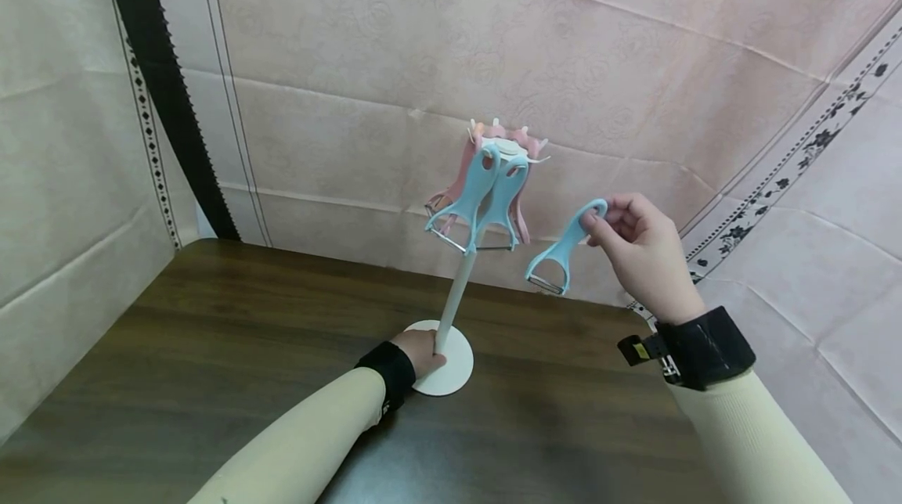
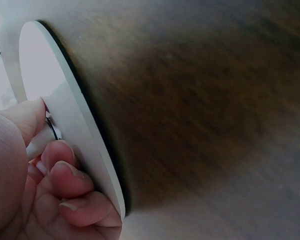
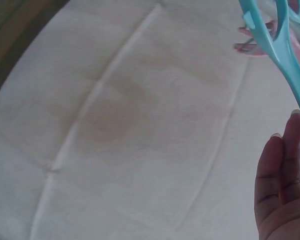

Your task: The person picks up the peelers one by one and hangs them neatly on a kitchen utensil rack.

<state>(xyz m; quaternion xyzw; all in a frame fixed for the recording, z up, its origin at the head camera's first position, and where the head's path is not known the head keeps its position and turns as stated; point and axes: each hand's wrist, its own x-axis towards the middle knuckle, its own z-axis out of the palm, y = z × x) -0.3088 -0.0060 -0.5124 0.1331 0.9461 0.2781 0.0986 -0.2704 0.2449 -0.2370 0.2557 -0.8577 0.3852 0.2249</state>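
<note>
A white stand with a thin post [image 1: 458,293] and a round base [image 1: 454,367] is on the table. Low on the post, my left hand [image 1: 420,351] grips it just above the base; the left wrist view shows the fingers [image 2: 72,180] curled round it. From the hooks at the top hang two blue peelers, one nearer the left [image 1: 474,191] and one beside it [image 1: 506,203], with pink peelers [image 1: 465,163] behind. To the right of the stand, my right hand [image 1: 644,246] pinches a third blue peeler [image 1: 560,250] by its handle end, blade downward, apart from the stand.
The brown wooden table [image 1: 282,316] reaches back to a pale cloth wall [image 1: 352,136]. More patterned cloth [image 1: 810,277] hangs on the right side. A black strip [image 1: 169,89] runs down at the left corner.
</note>
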